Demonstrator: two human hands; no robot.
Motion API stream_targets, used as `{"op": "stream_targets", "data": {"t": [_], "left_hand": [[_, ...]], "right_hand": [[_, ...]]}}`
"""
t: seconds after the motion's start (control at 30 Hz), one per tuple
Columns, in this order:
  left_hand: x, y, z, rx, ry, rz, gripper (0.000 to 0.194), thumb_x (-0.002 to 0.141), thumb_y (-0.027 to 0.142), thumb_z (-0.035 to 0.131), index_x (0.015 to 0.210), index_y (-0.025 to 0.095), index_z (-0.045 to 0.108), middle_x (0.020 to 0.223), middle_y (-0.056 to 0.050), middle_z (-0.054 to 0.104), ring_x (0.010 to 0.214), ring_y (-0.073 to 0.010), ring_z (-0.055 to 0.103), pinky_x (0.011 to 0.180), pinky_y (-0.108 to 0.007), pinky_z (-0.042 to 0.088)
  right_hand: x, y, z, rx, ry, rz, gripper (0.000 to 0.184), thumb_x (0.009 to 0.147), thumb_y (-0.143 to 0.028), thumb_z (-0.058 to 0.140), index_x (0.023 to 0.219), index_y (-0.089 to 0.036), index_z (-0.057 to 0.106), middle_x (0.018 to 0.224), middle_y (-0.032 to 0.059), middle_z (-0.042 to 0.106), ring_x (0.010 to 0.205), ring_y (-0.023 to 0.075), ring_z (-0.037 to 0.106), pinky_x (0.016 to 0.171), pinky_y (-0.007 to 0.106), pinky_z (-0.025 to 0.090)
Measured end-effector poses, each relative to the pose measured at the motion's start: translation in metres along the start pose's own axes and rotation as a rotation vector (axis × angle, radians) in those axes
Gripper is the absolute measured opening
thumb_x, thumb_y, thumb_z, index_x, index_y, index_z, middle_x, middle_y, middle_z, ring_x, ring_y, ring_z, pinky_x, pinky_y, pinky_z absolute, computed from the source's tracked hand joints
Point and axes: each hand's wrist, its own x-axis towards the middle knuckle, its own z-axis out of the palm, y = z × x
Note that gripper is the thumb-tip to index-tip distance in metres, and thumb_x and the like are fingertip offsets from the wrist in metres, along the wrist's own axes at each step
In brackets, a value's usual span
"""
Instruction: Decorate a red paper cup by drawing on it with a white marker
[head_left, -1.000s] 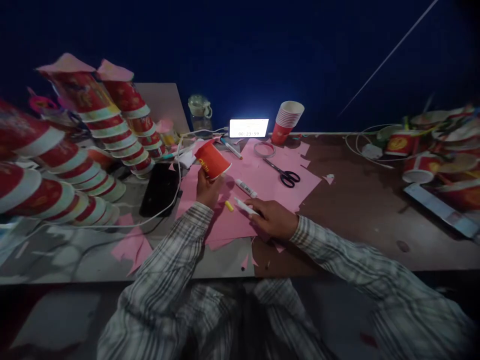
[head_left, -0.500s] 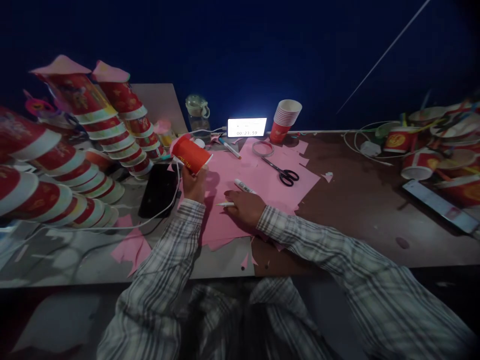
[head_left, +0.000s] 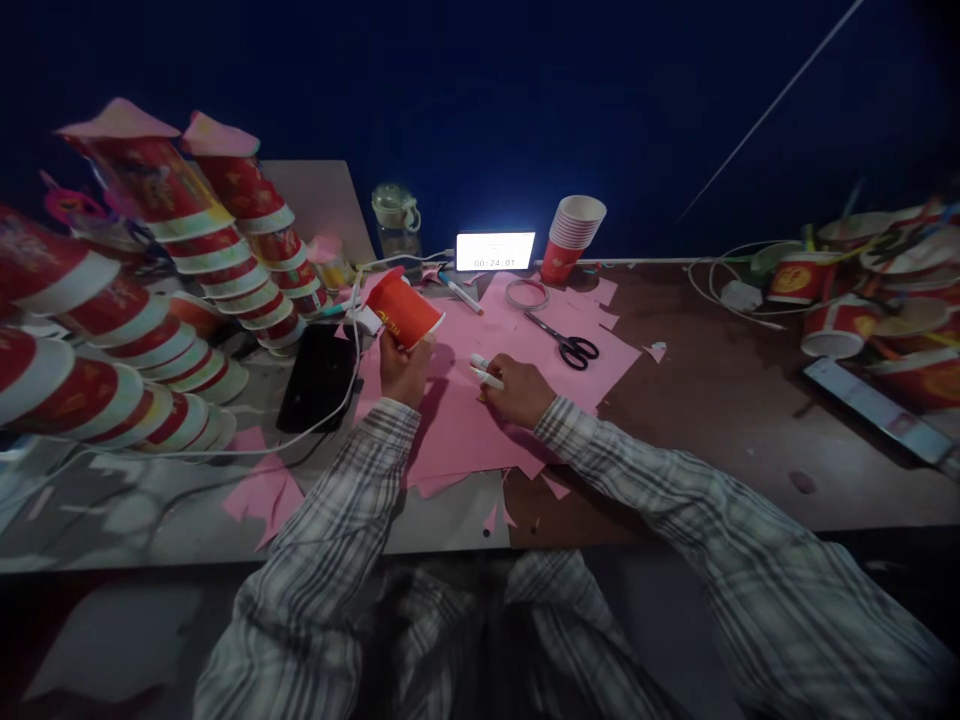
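My left hand [head_left: 401,368] is closed round a red paper cup [head_left: 402,308] and holds it tilted above the pink paper sheets [head_left: 465,420]. My right hand [head_left: 517,388] rests on the pink paper with its fingers closed on a white marker [head_left: 486,377]; a second white marker tip [head_left: 478,361] lies right beside it. Black scissors [head_left: 571,346] lie on the paper to the right of that hand. A ring of clear tape [head_left: 527,294] sits farther back.
Leaning stacks of red paper cups [head_left: 172,260] fill the left side. A black phone [head_left: 319,378] with a white cable lies left of the paper. A lit phone screen [head_left: 495,250], a short cup stack [head_left: 571,238] and a jar [head_left: 396,222] stand at the back. More cups [head_left: 862,290] clutter the right.
My right hand picked up the white marker from the paper and moved it back toward the second marker. My left hand swung the cup left, then partly back.
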Motion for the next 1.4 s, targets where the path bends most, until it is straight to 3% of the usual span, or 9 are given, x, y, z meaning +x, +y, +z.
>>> {"op": "stream_targets", "data": {"t": [0.2,0.33,0.53,0.63,0.7,0.93,1.03,1.17,1.4], "left_hand": [[-0.021,0.010,0.014,0.043,-0.042,-0.025,0.046,0.065,0.029,0.082,0.101,0.022,0.055,0.093,-0.002,0.066,0.082,-0.0144,0.064,0.077,-0.030,0.054],[-0.021,0.007,0.015,0.011,-0.062,-0.042,0.052,0.064,0.029,0.083,0.106,0.023,0.054,0.096,-0.002,0.068,0.082,-0.0141,0.064,0.076,-0.029,0.054],[-0.024,0.000,0.017,0.004,-0.098,-0.058,0.053,0.066,0.034,0.085,0.108,0.026,0.053,0.105,-0.002,0.068,0.090,-0.0161,0.066,0.081,-0.032,0.055],[-0.031,0.001,0.019,0.014,-0.120,-0.016,0.053,0.066,0.035,0.085,0.108,0.024,0.054,0.101,-0.001,0.067,0.090,-0.0160,0.065,0.082,-0.031,0.053],[-0.036,0.002,0.021,0.005,-0.156,0.010,0.052,0.068,0.038,0.084,0.108,0.023,0.055,0.100,-0.001,0.064,0.085,-0.0140,0.064,0.080,-0.031,0.053],[-0.054,0.006,0.027,-0.075,-0.380,-0.087,0.062,0.068,0.049,0.084,0.113,0.026,0.049,0.083,0.004,0.062,0.068,-0.0127,0.065,0.071,-0.034,0.059],[-0.059,0.010,0.030,-0.104,-0.443,-0.121,0.069,0.067,0.048,0.086,0.121,0.028,0.047,0.096,0.000,0.065,0.078,-0.0192,0.071,0.074,-0.041,0.062],[-0.061,0.011,0.032,-0.110,-0.485,-0.136,0.065,0.069,0.047,0.086,0.118,0.029,0.047,0.113,-0.005,0.068,0.087,-0.0246,0.076,0.078,-0.044,0.062],[-0.059,0.007,0.031,-0.141,-0.565,-0.161,0.063,0.073,0.041,0.085,0.120,0.029,0.045,0.122,-0.010,0.070,0.107,-0.0297,0.073,0.081,-0.047,0.063]], "right_hand": [[0.001,0.009,0.004,-0.151,0.011,0.004,0.034,0.096,-0.046,0.058,0.114,-0.018,0.062,0.105,0.0153,0.076,0.093,0.0277,0.072,0.069,0.031,0.042],[-0.006,0.016,-0.003,-0.138,-0.032,-0.019,0.035,0.094,-0.050,0.059,0.107,-0.018,0.065,0.102,0.0133,0.076,0.091,0.0258,0.071,0.069,0.030,0.043],[-0.021,0.039,-0.025,0.074,-0.062,-0.174,0.021,0.088,-0.022,0.058,0.108,-0.016,0.064,0.098,0.0076,0.073,0.084,0.0204,0.065,0.071,0.028,0.047],[-0.028,0.058,-0.031,0.023,-0.062,-0.309,0.031,0.081,-0.005,0.049,0.104,-0.013,0.068,0.103,0.0114,0.071,0.099,0.0234,0.064,0.088,0.033,0.049],[-0.031,0.068,-0.033,-0.018,-0.096,-0.345,0.035,0.083,-0.006,0.047,0.107,-0.013,0.071,0.104,0.0125,0.071,0.104,0.0240,0.064,0.094,0.034,0.048],[-0.038,0.071,-0.034,-0.176,-0.190,-0.261,0.037,0.096,-0.020,0.048,0.125,-0.013,0.070,0.113,0.0143,0.072,0.109,0.0252,0.066,0.097,0.033,0.046],[-0.036,0.068,-0.031,-0.211,-0.190,-0.239,0.034,0.095,-0.020,0.050,0.120,-0.014,0.073,0.110,0.0141,0.072,0.106,0.0244,0.067,0.094,0.031,0.047],[-0.033,0.068,-0.026,-0.227,-0.181,-0.238,0.036,0.095,-0.018,0.049,0.121,-0.017,0.073,0.108,0.0118,0.072,0.103,0.0227,0.067,0.092,0.030,0.046],[-0.029,0.068,-0.023,-0.204,-0.162,-0.225,0.038,0.094,-0.017,0.048,0.123,-0.019,0.073,0.110,0.0112,0.072,0.105,0.0230,0.068,0.092,0.030,0.046]]}}
